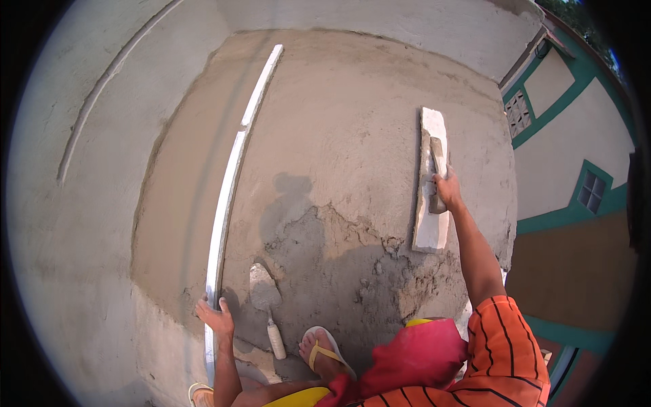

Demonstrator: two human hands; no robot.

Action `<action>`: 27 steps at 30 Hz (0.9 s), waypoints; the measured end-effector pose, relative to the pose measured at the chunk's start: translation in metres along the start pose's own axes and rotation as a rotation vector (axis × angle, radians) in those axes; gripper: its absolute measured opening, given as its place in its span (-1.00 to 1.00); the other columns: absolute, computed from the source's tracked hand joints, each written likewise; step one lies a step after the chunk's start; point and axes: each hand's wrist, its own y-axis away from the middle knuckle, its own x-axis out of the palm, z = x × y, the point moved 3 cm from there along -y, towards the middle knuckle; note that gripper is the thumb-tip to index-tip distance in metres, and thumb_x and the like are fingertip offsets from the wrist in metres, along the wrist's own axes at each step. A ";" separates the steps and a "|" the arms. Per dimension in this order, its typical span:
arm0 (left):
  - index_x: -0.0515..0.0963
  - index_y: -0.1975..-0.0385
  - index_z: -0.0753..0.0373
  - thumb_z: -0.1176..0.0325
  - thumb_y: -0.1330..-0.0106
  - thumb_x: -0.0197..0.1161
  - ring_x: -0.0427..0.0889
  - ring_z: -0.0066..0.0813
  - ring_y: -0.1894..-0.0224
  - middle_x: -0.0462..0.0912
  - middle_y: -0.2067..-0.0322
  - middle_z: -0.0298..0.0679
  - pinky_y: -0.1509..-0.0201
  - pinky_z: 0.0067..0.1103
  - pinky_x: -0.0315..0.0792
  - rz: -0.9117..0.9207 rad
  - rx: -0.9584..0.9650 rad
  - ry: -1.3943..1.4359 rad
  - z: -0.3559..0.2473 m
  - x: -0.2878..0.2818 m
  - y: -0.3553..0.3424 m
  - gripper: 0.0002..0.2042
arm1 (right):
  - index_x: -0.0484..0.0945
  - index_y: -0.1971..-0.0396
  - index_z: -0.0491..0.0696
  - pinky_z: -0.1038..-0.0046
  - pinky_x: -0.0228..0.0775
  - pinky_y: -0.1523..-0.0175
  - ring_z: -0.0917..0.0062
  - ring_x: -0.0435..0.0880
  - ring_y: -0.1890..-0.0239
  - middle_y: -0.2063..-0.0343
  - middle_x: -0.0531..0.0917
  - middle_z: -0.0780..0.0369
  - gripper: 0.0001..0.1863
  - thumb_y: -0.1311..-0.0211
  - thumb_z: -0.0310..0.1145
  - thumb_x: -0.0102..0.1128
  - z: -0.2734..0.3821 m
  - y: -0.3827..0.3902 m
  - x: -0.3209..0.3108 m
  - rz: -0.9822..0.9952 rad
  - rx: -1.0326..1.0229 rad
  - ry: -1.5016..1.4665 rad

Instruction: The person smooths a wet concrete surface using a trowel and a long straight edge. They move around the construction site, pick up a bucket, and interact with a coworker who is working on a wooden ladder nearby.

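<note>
My right hand (444, 186) grips the handle of a long white-faced float (428, 234), which lies on wet grey mortar (339, 136) at the right. At lower left my left hand (213, 313) is at the lower part of a long white straightedge (227, 190), fingers apart and touching or very near it. The straightedge runs lengthwise over the mortar and has a break or joint near its upper end. A trowel (264, 292) with a mortar-coated blade and pale handle lies just right of my left hand.
A grooved plastered wall (85, 176) bounds the left side, and a low wall (380, 27) the far end. My sandaled foot (325, 349) stands in rough mortar at lower middle. Beyond the slab's right edge is a building (569, 136) with green trim.
</note>
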 end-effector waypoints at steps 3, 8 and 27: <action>0.34 0.01 0.40 0.22 -0.16 0.30 0.31 0.11 -0.05 0.37 0.05 0.11 -0.15 -0.17 0.18 -0.068 0.027 -0.269 0.047 0.006 -0.028 -0.50 | 0.42 -0.09 -0.20 0.40 0.40 0.11 0.46 0.57 0.25 0.25 0.63 0.15 -0.51 -0.15 -0.33 0.13 -0.032 -0.036 0.006 -0.068 0.010 -0.061; 0.38 0.18 0.39 0.15 -0.22 0.23 0.37 0.10 0.11 0.41 0.25 0.08 -0.01 -0.16 0.23 0.117 0.041 -0.166 0.056 0.045 -0.037 -0.60 | 0.41 -0.10 -0.19 0.39 0.42 0.16 0.49 0.56 0.29 0.25 0.62 0.17 -0.52 -0.21 -0.28 0.10 -0.046 -0.109 0.017 -0.054 0.043 -0.089; 0.43 0.13 0.41 0.12 -0.21 0.26 0.44 0.03 0.15 0.45 0.25 0.05 0.01 -0.23 0.31 0.004 -0.053 -0.006 0.079 0.039 -0.088 -0.56 | 0.10 -0.24 -0.40 0.27 0.32 -0.22 0.06 0.50 -0.10 -0.04 0.45 -0.24 -0.22 -0.14 -0.18 0.10 0.327 -0.012 0.354 0.742 -0.382 0.230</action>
